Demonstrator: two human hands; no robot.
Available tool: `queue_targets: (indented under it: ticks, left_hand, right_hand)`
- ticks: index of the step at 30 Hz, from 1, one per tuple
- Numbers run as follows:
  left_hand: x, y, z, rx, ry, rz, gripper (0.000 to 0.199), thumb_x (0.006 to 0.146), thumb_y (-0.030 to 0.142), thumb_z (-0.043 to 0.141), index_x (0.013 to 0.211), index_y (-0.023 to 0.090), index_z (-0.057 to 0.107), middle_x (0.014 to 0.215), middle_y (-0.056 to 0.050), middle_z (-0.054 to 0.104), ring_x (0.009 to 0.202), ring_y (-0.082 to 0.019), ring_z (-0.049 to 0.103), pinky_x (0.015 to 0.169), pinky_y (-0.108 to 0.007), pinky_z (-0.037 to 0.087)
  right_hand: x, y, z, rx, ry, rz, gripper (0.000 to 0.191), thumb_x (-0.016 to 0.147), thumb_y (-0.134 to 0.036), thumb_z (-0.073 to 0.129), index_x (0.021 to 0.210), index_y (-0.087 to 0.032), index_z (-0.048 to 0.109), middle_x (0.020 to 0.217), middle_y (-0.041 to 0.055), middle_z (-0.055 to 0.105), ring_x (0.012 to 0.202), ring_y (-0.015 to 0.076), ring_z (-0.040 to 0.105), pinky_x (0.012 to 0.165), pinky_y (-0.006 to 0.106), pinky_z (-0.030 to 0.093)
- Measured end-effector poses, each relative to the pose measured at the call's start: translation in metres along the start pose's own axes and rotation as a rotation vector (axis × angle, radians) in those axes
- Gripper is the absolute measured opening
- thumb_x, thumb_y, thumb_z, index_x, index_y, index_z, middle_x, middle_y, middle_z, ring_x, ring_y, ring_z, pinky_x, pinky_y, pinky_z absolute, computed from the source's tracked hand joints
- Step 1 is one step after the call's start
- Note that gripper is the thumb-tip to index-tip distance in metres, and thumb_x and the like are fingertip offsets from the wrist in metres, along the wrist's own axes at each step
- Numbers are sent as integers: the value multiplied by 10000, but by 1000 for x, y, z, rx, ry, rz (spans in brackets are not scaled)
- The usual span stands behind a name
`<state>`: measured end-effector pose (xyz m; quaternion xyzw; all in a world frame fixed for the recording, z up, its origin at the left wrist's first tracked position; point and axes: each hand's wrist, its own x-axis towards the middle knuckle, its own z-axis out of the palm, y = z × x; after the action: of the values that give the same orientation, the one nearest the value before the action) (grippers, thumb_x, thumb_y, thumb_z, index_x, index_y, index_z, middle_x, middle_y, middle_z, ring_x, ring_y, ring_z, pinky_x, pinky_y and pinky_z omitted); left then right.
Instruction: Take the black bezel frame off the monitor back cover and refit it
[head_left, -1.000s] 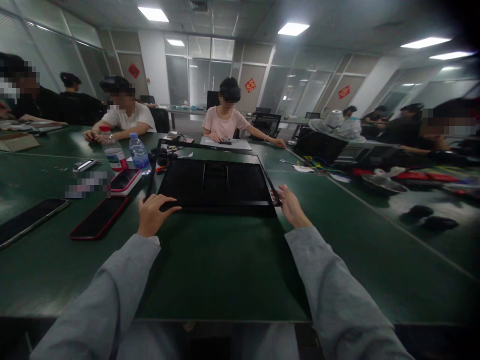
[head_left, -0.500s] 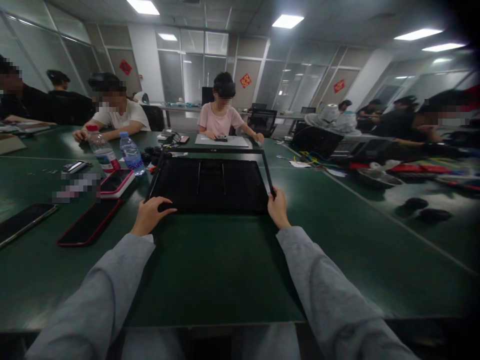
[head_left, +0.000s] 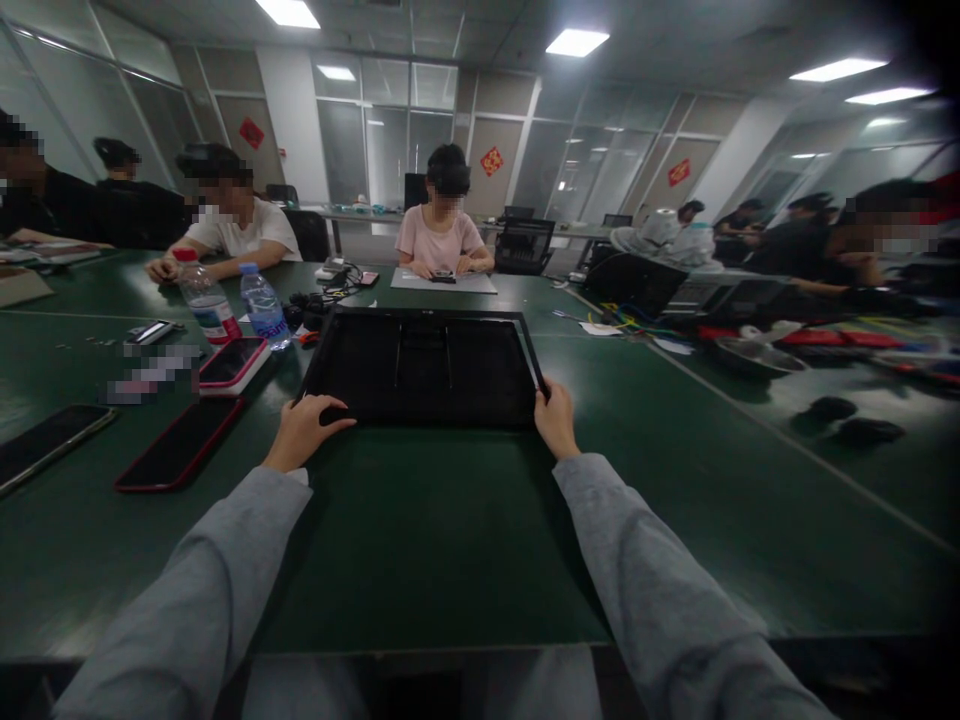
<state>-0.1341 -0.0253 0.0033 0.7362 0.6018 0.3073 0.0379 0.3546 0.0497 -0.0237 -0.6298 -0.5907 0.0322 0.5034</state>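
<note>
A black monitor back shell [head_left: 424, 375] lies on the green table, with a slotted recess in its middle. Over it sits a thin black monitor bezel [head_left: 420, 313], its far bar close against the shell's far edge. My left hand [head_left: 304, 428] grips the bezel at the near left corner, thumb stretched along the near edge. At the near right corner my right hand [head_left: 555, 415] pinches the bezel's side bar, fingers partly hidden beneath or behind it.
Left of the shell stand a red-capped bottle [head_left: 210, 300] and a blue-capped bottle [head_left: 264, 308]. Several phones lie nearby, including a red-edged phone [head_left: 180, 447]. Cables [head_left: 330, 290] lie beyond. A person in pink [head_left: 442, 240] sits opposite. Cluttered parts and a metal bowl [head_left: 761, 358] are at right.
The bezel's far bar has come down from above the shell to its far edge. My hands have barely moved. The person opposite has drawn an outstretched hand back in.
</note>
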Motion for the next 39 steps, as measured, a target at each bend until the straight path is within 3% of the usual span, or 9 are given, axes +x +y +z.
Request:
queue_targets:
  ticks: [3,6,11,14,17,22,28,39]
  left_hand:
    - [-1,3,-1,49,33,27,351,804,593,708,1013,313,740,1117,-57,735,1161,-309,603,1124,-553,236]
    - [-1,5,-2,94,91,20,381,816,614,685,1048,320,750,1240,-78,697,1276,-329,531,1151,-571,203]
    - [4,-12,4,35,255,-241,603,918,563,544,1400,203,583,1493,-159,528,1392,-327,456,1152,-530,316]
    - [8,-28,9,-104,212,-345,672,908,505,573,1454,116,520,1441,-191,573,1322,-308,548,1127,-464,403]
    - [9,-38,9,-212,256,-382,635,878,436,622,1431,134,547,1379,-164,629,1216,-271,633,1078,-420,471]
    - [5,-38,-2,-137,277,-459,581,836,443,642,1330,138,640,1203,-139,706,967,-233,703,958,-407,539]
    - [-4,-35,-11,75,249,-431,546,849,514,579,1243,159,706,1105,-132,703,1043,-282,670,977,-422,510]
    - [-5,-22,-16,249,184,-382,517,930,488,457,1266,167,683,1275,-155,658,1131,-319,637,964,-449,507]
  right_hand:
    - [0,3,2,-13,-2,-2,410,864,-280,455,1202,-140,638,1148,177,643,1132,295,562,1074,543,429]
    - [0,6,3,-18,-5,-2,410,853,-273,462,1197,-135,637,1162,188,648,1142,299,567,1085,555,422]
    - [0,9,5,23,-37,26,434,877,-316,461,1238,-128,612,1242,192,654,1186,293,588,1108,538,423]
    - [1,11,5,64,-56,56,447,881,-342,476,1258,-141,608,1258,171,671,1189,287,608,1110,525,438]
    - [2,11,5,61,-75,51,477,857,-333,516,1278,-131,608,1285,172,667,1207,298,612,1118,528,437]
    - [4,13,3,66,-122,51,552,815,-276,546,1345,-122,582,1352,166,637,1273,295,589,1154,518,414]
    - [6,18,4,118,-137,5,524,821,-275,519,1319,-138,609,1346,148,648,1283,278,586,1171,513,396]
    - [3,13,4,78,-118,8,509,851,-289,482,1322,-145,609,1356,155,642,1286,285,581,1154,521,410]
